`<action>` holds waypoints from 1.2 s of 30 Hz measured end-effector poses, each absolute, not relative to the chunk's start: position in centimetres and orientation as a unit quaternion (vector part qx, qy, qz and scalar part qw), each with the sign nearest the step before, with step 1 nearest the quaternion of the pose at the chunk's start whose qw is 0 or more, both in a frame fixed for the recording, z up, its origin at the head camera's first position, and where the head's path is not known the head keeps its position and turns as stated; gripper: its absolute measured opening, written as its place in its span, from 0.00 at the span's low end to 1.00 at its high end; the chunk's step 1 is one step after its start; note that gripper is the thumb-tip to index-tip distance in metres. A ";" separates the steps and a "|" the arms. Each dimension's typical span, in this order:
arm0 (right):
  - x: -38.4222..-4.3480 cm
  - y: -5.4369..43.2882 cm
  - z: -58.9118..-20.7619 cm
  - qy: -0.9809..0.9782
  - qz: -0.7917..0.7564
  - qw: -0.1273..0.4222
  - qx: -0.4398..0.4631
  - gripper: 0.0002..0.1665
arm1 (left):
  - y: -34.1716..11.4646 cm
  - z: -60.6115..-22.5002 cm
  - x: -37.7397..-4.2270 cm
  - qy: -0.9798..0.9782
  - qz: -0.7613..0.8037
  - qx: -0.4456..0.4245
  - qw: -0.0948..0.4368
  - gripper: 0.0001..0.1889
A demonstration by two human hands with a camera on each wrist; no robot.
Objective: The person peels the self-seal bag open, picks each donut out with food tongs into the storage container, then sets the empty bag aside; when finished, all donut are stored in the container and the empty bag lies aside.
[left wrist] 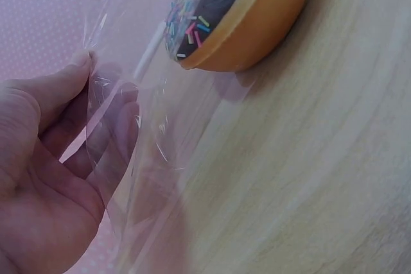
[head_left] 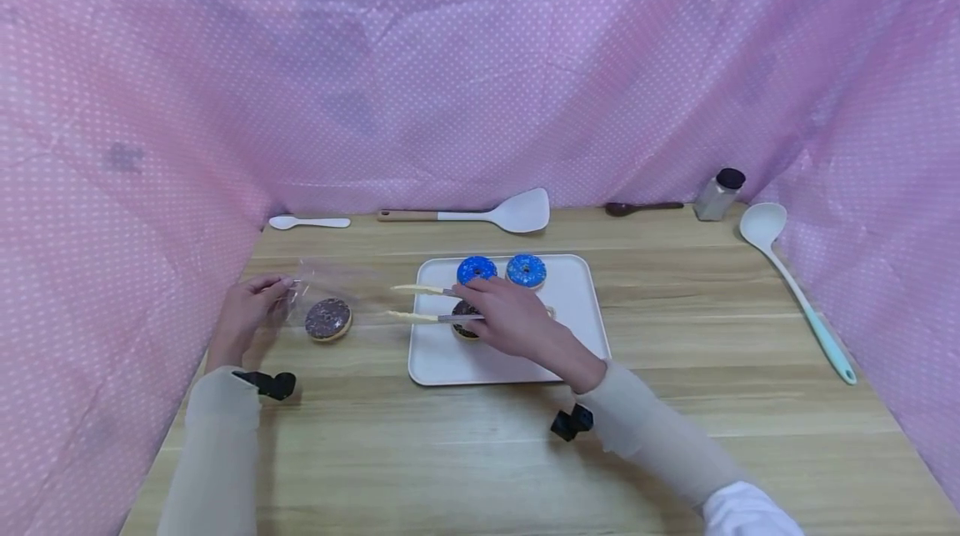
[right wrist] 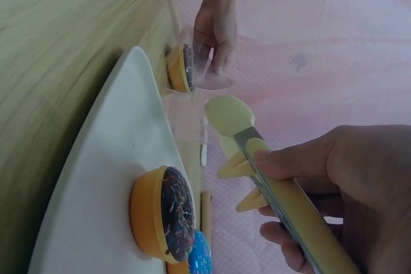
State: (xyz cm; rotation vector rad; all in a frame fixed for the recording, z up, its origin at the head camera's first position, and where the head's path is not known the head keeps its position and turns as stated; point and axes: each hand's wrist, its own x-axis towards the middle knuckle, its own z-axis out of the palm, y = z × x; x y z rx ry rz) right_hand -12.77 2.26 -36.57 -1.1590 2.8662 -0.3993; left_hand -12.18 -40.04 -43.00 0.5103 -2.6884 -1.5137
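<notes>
In the head view my left hand (head_left: 251,311) pinches the edge of a clear plastic bag (head_left: 311,273); the left wrist view shows thumb and fingers on the film (left wrist: 151,139). A chocolate donut with sprinkles (head_left: 328,319) lies on the table at the bag, partly seen through the film. My right hand (head_left: 513,315) grips tongs (right wrist: 279,190) with cream-coloured tips, which point left, apart, with nothing between them. Below them on the white tray (head_left: 442,365) sits another chocolate donut (right wrist: 170,213), partly hidden by the hand. Two blue donuts (head_left: 527,270) lie at the tray's back.
Along the back lie a white spoon (head_left: 309,222), a white spatula (head_left: 521,212) and a dark spoon (head_left: 643,208). A black-capped jar (head_left: 718,196) stands at the back right, beside a ladle (head_left: 798,294) with a light green handle. Pink dotted cloth surrounds the wooden table.
</notes>
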 end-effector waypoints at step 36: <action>-17.7 -6.4 -39.3 0.894 -0.098 0.148 -0.412 0.36 | -40.1 -42.8 -12.0 -0.865 -0.480 0.143 -0.021 0.29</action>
